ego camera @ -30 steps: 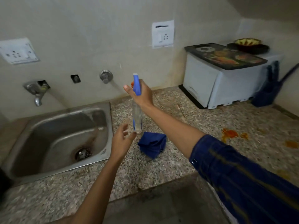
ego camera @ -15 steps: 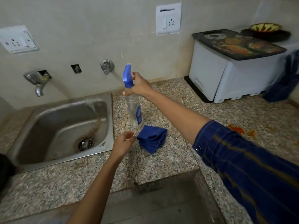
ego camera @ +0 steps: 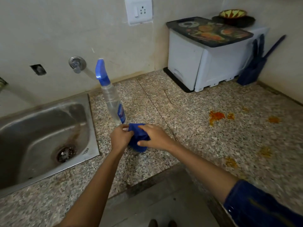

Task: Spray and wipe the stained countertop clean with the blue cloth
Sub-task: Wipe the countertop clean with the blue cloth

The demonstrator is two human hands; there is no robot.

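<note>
The blue cloth (ego camera: pixel 138 139) lies bunched on the speckled granite countertop (ego camera: pixel 188 128) just right of the sink. My left hand (ego camera: pixel 120 138) grips its left edge and my right hand (ego camera: pixel 154 138) grips its right side; both hands cover much of it. A clear spray bottle (ego camera: pixel 113 102) with a blue trigger head stands free on the counter right behind the cloth, with no hand on it. Orange stains (ego camera: pixel 216 116) are spattered on the counter to the right, with more yellowish spots (ego camera: pixel 264 151) nearer the front edge.
A steel sink (ego camera: pixel 44 138) is set into the counter at the left. At the back right stands a white plastic box (ego camera: pixel 205 63) with a patterned lid, a bowl (ego camera: pixel 233 14) behind it and a dark blue dustpan (ego camera: pixel 252 71) against the wall. The counter turns a corner around a floor gap (ego camera: pixel 157 202).
My right hand set the spray bottle down on the counter and let go of it. Both hands came down onto the blue cloth and took hold of it.
</note>
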